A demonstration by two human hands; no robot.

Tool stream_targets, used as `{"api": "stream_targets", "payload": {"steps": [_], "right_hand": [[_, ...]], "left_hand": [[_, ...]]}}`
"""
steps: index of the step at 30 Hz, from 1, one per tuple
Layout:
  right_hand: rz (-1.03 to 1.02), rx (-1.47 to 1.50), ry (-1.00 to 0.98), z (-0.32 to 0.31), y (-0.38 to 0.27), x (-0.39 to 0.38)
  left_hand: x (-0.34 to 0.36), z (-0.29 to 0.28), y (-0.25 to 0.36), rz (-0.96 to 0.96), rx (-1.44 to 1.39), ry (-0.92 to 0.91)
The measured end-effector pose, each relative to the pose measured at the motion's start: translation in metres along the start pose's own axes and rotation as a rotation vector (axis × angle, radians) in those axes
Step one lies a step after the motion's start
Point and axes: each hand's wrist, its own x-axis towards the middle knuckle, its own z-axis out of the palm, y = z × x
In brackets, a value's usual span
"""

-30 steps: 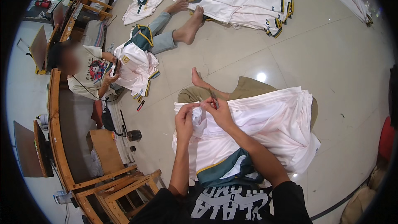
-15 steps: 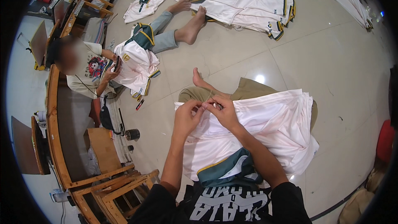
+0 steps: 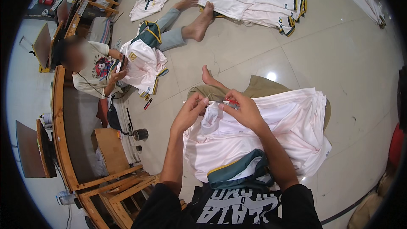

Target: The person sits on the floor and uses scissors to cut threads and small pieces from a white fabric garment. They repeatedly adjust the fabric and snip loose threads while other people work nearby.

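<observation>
On my lap lies a white garment with a green, yellow-edged collar part folded near my waist. My left hand pinches a bunched bit of the white cloth at its upper left, with a thin thread or strip by the fingertips. My right hand, just to the right of it, grips a small red-handled cutting tool, its far end close to the pinched cloth.
A seated person on my left holds a dark object over white shirts. More shirts lie ahead on the tiled floor, with a red-and-black tool near that person. Wooden frames, a cardboard piece and a can are at left.
My hands came together, then parted slightly; the right one has shifted rightward, showing more of the red tool, and the bunched cloth shows between them. The view has shifted a little.
</observation>
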Motion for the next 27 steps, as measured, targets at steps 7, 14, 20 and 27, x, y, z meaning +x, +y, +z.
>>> {"api": "stream_targets", "payload": {"steps": [7, 14, 20, 27], "right_hand": [[0.02, -0.004, -0.101, -0.01, -0.007, -0.003], [-0.014, 0.087, -0.054, -0.002, -0.002, -0.003], [0.001, 0.128, -0.059, 0.002, 0.001, -0.001], [0.022, 0.17, -0.069, 0.003, 0.005, 0.0]], "left_hand": [[0.003, -0.001, 0.001, 0.034, 0.072, -0.018], [0.005, 0.0, 0.003, 0.045, 0.025, -0.032], [0.007, 0.0, 0.006, 0.034, 0.061, -0.046], [0.007, 0.001, 0.01, 0.031, 0.068, -0.043]]}}
